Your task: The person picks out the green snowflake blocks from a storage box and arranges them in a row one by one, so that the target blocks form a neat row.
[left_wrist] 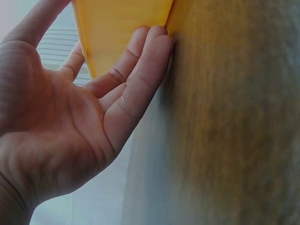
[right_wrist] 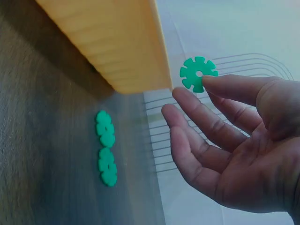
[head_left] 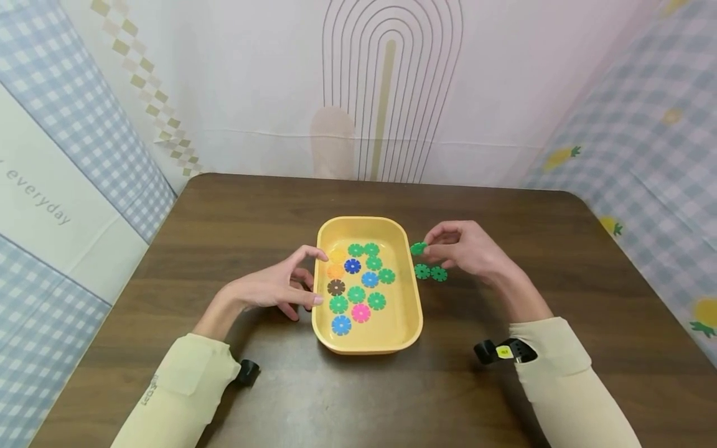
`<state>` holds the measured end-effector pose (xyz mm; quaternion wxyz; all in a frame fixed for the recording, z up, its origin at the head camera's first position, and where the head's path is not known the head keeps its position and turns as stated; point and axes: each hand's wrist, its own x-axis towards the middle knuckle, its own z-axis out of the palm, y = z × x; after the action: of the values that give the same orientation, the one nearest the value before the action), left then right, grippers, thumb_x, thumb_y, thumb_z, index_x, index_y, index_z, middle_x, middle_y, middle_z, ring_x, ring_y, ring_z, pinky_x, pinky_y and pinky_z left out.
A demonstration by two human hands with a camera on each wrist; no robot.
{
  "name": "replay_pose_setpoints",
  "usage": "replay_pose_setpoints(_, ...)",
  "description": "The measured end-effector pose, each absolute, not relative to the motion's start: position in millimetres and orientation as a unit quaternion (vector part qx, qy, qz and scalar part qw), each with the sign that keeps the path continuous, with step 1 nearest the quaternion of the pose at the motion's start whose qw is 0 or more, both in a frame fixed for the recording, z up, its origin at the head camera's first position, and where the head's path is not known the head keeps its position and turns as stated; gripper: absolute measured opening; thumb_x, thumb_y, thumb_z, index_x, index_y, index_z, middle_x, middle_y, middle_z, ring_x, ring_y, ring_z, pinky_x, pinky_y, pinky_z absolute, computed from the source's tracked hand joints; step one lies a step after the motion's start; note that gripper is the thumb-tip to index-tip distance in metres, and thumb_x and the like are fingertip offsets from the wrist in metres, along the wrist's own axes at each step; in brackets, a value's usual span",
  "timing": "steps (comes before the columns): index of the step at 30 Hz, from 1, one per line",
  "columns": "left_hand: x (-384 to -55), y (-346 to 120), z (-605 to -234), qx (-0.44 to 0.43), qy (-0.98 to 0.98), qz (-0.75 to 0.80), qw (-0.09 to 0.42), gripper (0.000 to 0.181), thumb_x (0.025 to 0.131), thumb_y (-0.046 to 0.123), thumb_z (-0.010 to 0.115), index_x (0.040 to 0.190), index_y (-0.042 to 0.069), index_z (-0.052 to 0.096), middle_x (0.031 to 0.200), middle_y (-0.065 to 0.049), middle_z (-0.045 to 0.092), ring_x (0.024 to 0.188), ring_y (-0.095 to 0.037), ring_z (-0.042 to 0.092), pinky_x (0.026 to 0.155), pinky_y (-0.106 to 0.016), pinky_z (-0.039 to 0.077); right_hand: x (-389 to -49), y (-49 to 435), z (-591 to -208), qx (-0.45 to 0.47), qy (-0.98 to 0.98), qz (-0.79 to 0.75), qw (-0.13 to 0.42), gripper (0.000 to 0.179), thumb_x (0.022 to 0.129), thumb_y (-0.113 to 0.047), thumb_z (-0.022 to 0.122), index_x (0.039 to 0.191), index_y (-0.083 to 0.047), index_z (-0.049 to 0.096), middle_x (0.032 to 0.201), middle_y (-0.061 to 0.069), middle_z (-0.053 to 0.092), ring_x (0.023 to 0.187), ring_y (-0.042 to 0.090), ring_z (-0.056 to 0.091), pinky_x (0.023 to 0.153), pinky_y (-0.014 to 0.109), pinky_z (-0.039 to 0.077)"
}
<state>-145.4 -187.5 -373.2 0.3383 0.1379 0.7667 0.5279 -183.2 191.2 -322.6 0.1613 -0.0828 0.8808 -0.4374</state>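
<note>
Your left hand (head_left: 276, 285) spreads against the yellow tray (head_left: 401, 314) at its left edge; past the right edge, a green disc (head_left: 417, 249) sits pinched in your right hand (head_left: 469, 250), likely light, stiff, slick: hold its rim!

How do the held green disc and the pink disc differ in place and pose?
The green disc is pinched in the right hand, outside the yellow tray; the pink disc lies inside it. The green disc is held tilted, while the pink disc lies flat. Both are round with notched edges.
</note>
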Motion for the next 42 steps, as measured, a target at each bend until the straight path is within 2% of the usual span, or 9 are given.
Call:
replay_pose_setpoints(13, -143.9, -189.6, -373.4, 0.137, 0.764, 0.532, 0.339, 0.076, 0.097, 0.026, 0.079, 0.151, 0.028, 0.026, 0.119, -0.021, 0.057, 0.089, -0.032, 0.070, 0.076, -0.048, 0.065, -184.0, 207.5, -336.1, -0.065, 0.867, -0.467, 0.161, 0.024, 0.103, -0.018, 0.071, 0.118, 0.000, 0.065, 0.116, 0.020, 0.076, 0.103, 0.034, 0.076, 0.087, 0.045, 0.065)
replay_pose_setpoints(27, -143.6, -190.8, -373.8, 0.137, 0.764, 0.531, 0.340, 0.077, 0.096, 0.028, 0.080, 0.151, 0.029, 0.026, 0.120, -0.021, 0.058, 0.088, -0.031, 0.070, 0.076, -0.048, 0.065, -180.3, 226.6, -351.8, -0.033, 0.858, -0.491, 0.148, 0.029, 0.098, -0.009, 0.074, 0.122, 0.001, 0.062, 0.107, 0.020, 0.078, 0.096, 0.032, 0.077, 0.081, 0.042, 0.066)
replay_pose_setpoints(34, -142.9, -189.6, -372.3, 0.134, 0.763, 0.532, 0.341, 0.079, 0.095, 0.028, 0.081, 0.151, 0.028, 0.026, 0.121, -0.021, 0.059, 0.089, -0.031, 0.070, 0.076, -0.048, 0.065, -177.0, 237.8, -358.8, -0.019, 0.853, -0.505, 0.130, 0.031, 0.100, -0.007, 0.072, 0.127, 0.003, 0.061, 0.110, 0.024, 0.077, 0.090, 0.027, 0.078, 0.077, 0.040, 0.066)
replay_pose_setpoints(42, -143.8, -187.9, -370.6, 0.133, 0.762, 0.533, 0.343, 0.077, 0.096, 0.023, 0.079, 0.152, 0.026, 0.026, 0.122, -0.022, 0.060, 0.091, -0.030, 0.070, 0.075, -0.048, 0.064, -169.8, 255.5, -367.6, -0.010, 0.862, -0.493, 0.118, 0.032, 0.102, -0.009, 0.070, 0.131, 0.003, 0.062, 0.110, 0.023, 0.078, 0.086, 0.022, 0.076, 0.073, 0.038, 0.065)
